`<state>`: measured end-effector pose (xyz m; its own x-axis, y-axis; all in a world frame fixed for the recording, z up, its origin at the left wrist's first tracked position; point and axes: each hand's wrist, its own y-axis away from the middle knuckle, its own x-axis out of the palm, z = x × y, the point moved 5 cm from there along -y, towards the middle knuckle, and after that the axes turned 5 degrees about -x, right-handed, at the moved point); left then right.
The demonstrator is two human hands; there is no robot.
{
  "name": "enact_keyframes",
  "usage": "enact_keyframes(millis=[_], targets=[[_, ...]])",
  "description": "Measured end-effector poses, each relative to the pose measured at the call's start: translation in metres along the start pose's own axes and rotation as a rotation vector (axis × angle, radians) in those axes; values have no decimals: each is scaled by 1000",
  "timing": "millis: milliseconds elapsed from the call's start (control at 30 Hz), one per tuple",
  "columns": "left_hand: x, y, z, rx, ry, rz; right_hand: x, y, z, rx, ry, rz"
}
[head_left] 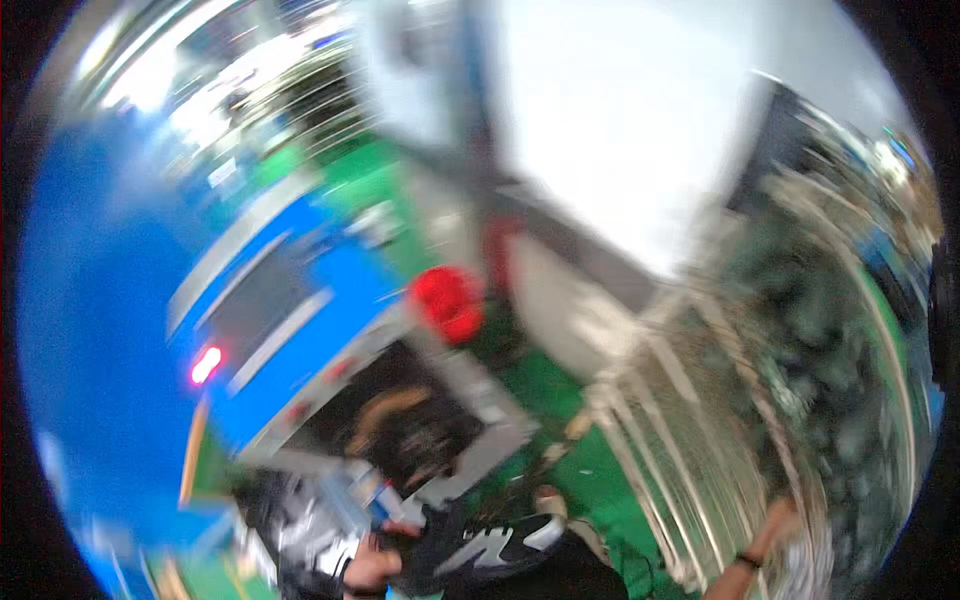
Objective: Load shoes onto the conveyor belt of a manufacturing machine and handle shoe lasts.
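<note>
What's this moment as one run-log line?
left hand: near lower edge, hold unclear; right hand: at barred bin, grip unclear; bin: dark pieces inside; blue machine: left of bin; view: blurred

Head view: from the person's head, wide fisheye, motion-blurred
Machine [345, 285]: seen from above, view facing forward and down
Cage [700, 440]: right of machine, seen from close above

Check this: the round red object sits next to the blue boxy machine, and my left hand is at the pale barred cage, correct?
Wrong hand: the head view shows your right hand at the pale barred cage. The round red object does sit next to the blue boxy machine.
</note>
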<state>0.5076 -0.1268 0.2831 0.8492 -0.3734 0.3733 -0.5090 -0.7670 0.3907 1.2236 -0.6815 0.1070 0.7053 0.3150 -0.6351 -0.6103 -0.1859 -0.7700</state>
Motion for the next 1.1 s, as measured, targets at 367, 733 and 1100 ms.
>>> enact_keyframes(millis=[367,733,1100], targets=[[-214,241,104,26,-649,-1525,-301,-3,745,-943,-1517,967],[-268,238,110,-682,-589,-1357,-536,92,968,-1329,-1256,40],[-651,103,68,-36,-74,-1507,-502,103,960,-1386,-1045,-7]])
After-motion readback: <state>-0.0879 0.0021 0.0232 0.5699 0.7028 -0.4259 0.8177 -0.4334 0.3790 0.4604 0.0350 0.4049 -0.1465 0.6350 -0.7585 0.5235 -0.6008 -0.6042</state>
